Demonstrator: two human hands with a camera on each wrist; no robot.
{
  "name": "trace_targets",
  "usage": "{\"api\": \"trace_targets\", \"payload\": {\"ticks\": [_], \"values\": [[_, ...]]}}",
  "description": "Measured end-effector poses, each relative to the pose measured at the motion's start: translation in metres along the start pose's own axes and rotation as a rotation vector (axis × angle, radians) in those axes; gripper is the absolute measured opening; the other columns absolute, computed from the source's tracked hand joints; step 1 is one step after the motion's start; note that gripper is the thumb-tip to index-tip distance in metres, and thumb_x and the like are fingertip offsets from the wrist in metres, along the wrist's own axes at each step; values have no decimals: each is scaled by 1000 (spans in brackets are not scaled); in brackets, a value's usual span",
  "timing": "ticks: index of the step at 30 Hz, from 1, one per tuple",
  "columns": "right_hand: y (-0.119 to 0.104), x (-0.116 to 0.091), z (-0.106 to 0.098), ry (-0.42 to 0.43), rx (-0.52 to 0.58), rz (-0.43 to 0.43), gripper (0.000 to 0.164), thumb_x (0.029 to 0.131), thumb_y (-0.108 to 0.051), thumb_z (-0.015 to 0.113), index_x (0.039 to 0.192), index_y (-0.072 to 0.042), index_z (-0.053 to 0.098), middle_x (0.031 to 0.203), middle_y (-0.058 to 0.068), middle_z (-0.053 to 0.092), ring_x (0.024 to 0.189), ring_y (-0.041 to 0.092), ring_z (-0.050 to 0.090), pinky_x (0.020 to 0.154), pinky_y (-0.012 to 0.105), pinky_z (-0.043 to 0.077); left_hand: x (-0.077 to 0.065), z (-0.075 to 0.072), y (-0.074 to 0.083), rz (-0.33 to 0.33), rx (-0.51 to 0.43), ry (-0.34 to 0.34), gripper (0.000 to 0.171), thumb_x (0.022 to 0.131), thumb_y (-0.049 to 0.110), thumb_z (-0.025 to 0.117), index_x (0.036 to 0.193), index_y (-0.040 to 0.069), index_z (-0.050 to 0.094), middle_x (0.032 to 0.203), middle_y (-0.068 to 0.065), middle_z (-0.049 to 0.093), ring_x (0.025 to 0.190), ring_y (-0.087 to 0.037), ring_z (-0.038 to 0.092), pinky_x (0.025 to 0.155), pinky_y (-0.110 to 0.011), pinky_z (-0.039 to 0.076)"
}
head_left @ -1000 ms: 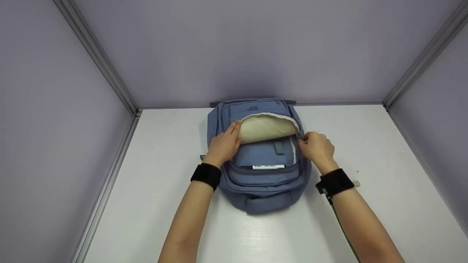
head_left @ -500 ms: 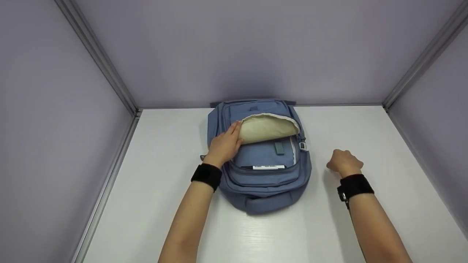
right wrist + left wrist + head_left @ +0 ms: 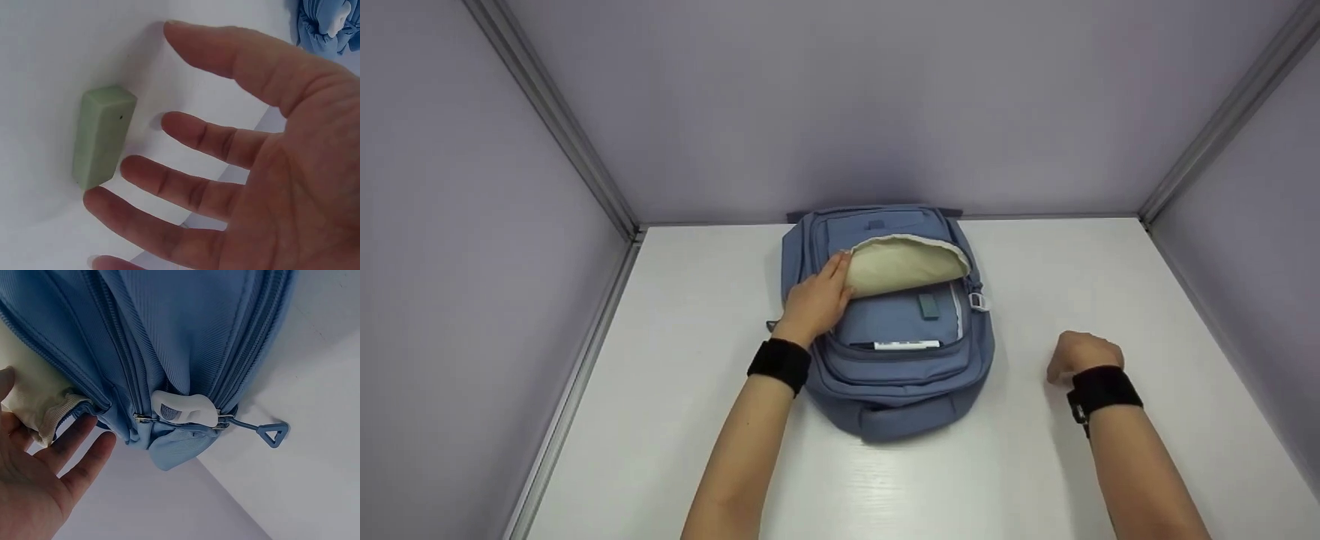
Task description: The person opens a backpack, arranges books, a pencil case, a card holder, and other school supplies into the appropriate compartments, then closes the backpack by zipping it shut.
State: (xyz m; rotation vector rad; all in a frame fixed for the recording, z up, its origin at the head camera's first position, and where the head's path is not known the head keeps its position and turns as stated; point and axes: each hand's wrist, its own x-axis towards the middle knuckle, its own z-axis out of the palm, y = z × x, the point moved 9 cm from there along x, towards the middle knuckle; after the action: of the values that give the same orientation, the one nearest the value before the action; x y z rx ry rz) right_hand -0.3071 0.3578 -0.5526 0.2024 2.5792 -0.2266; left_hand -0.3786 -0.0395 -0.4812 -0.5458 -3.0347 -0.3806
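Observation:
A blue backpack (image 3: 915, 367) lies on the white table with its front pocket unzipped. My left hand (image 3: 814, 306) holds the left edge of the raised pocket flap (image 3: 907, 266), thumb on its cream lining. Inside the pocket lie a white marker (image 3: 907, 345) and a dark green rectangular block (image 3: 928, 306). Off to the backpack's right, my right hand (image 3: 1085, 354) is low over the table. In the right wrist view, its spread, lightly bent fingers come right up to a pale green, eraser-like block (image 3: 104, 138). The hand hides that block in the head view.
A white clip (image 3: 979, 301) hangs at the backpack's right side, and another white clip (image 3: 185, 408) with a triangular zipper pull (image 3: 274, 434) shows on its left side. Grey walls (image 3: 870, 112) stand behind and on both sides of the table (image 3: 697, 300).
My right hand has left the zipper area at the backpack's right side, moving right and toward me to the pale green block. The left hand stays on the flap.

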Motion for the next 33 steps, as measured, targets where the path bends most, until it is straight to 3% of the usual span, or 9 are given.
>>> {"api": "trace_targets", "payload": {"ticks": [4, 11, 20, 25, 33], "values": [[4, -2, 3, -14, -43, 2, 35, 75, -11, 75, 100, 12, 69, 84, 18, 65, 70, 30, 57, 62, 43, 50, 0, -2, 1, 14, -15, 19, 61, 105, 37, 46, 157, 16, 23, 159, -2, 28, 113, -37, 59, 87, -50, 50], [7, 1, 4, 1, -55, -5, 17, 72, 4, 69, 89, 8, 70, 77, 16, 63, 67, 30, 54, 63, 45, 49, 2, -3, 1, 21, -7, 34, 61, 104, 37, 46, 157, 15, 24, 158, -2, 30, 110, -37, 61, 86, -50, 51], [-12, 13, -1, 1, -30, -79, 23, 81, -4, 61, 100, 7, 69, 81, 14, 63, 67, 28, 54, 63, 44, 46, 3, 0, 1, 25, -11, 21, 61, 105, 37, 45, 157, 14, 23, 159, -2, 27, 112, -35, 60, 85, -50, 51], [-50, 8, -23, 84, 29, -244, 24, 85, -15, 67, 103, -1, 67, 96, 17, 65, 80, 31, 58, 68, 51, 47, 4, -1, 1, 20, -3, 20, 61, 105, 37, 45, 157, 15, 23, 159, -1, 28, 112, -35, 60, 85, -50, 51], [-142, -24, -51, 226, 115, -661, 13, 92, -15, 67, 100, -6, 69, 90, 5, 63, 81, 21, 59, 72, 42, 49, 2, -2, 2, 22, -6, 22, 61, 105, 37, 45, 157, 14, 24, 159, -3, 29, 112, -37, 60, 88, -50, 50]]}}
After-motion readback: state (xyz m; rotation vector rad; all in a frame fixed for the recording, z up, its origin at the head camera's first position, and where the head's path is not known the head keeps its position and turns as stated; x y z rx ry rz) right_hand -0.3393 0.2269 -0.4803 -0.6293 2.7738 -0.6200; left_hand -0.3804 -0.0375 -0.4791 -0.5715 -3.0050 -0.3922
